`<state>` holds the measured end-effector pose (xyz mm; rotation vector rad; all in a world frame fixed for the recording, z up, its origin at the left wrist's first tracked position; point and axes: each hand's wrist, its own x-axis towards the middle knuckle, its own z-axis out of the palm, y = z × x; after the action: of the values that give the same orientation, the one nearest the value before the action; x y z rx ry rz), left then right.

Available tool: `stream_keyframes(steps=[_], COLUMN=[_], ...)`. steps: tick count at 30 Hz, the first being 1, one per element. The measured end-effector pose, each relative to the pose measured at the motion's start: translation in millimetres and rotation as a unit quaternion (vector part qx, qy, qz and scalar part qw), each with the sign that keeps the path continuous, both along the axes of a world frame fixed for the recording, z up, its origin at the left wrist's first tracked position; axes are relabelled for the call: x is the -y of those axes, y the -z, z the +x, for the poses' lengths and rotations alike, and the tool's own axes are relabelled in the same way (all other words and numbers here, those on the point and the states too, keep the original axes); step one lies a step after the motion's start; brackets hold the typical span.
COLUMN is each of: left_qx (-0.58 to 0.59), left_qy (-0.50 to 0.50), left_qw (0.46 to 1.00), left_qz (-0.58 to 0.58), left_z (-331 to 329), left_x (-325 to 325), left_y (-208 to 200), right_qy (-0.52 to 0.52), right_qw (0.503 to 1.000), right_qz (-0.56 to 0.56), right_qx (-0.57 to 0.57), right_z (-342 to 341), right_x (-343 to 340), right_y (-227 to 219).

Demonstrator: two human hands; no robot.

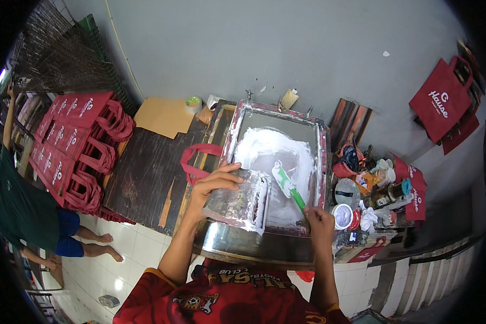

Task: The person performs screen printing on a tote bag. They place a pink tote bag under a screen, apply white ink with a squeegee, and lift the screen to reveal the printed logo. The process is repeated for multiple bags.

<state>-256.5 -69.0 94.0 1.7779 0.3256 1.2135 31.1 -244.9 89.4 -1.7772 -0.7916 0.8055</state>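
A screen-printing frame point(322, 156) lies in front of me, its mesh thickly smeared with white ink point(259, 141). My left hand point(209, 188) is closed on a wide, stained squeegee point(233, 204), tilted over the near left part of the frame. White ink coats the squeegee's right edge. In my right hand point(319, 220) is a green-handled spatula point(296, 195), its blade covered in white ink and held over the mesh. A dark red bag handle point(188, 162) sticks out from the frame's left side.
Stacked dark red bags point(73, 140) lie on the left. A dark wooden table point(140, 173) adjoins the frame. Ink tubs point(342, 215) and jars crowd the right side. More bags point(440, 102) hang on the grey wall. Another person point(29, 200) stands at far left.
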Motion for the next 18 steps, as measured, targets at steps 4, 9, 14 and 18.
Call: stream_keyframes(steps=[4, 9, 14, 18], left_qx=[0.021, 0.036, 0.007, 0.011], left_qy=[-0.004, -0.01, -0.024, -0.01], left_qw=[1.0, 0.999, 0.999, 0.998], left_qz=[-0.016, -0.016, -0.039, -0.062], left_z=[6, 10, 11, 14], left_x=[4, -1, -8, -10], left_y=[-4, 3, 16, 18], right_qy=[-0.032, -0.095, -0.14, -0.127], right_qw=[0.999, 0.994, 0.989, 0.99], right_qz=[-0.006, -0.014, -0.043, -0.055], right_qx=[0.005, -0.048, -0.02, -0.019], right_z=[6, 12, 5, 1], right_x=[-10, -6, 8, 20], right_y=[-3, -11, -50, -65])
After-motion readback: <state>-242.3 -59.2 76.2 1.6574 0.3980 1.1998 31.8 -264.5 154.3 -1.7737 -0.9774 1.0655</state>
